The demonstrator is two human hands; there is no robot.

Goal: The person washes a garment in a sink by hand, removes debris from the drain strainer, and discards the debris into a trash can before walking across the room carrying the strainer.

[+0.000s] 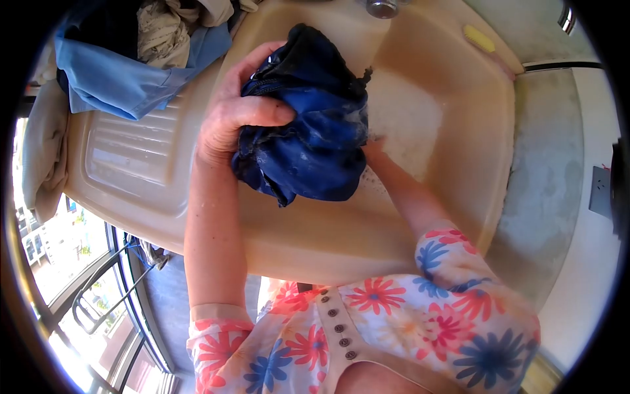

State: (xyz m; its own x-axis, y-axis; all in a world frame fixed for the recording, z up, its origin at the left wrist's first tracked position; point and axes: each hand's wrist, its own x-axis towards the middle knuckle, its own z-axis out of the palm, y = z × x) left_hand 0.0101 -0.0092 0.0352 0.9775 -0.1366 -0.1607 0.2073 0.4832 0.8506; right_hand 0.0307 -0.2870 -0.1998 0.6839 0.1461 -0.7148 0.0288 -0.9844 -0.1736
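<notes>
One light blue cloth (125, 82) overhangs the ribbed drainboard (131, 148); the left hand (239, 115) clamps one dark blue cloth (308, 138) above the sink (476, 131); the right hand (374, 147), mostly hidden behind it, cannot be read; one yellow brush (479, 38) lies at the rim.

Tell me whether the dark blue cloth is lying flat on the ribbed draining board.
No, the left hand holds the dark blue cloth bunched up above the sink basin.

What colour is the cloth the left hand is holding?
The cloth is dark blue and black, seen in the head view.
</notes>
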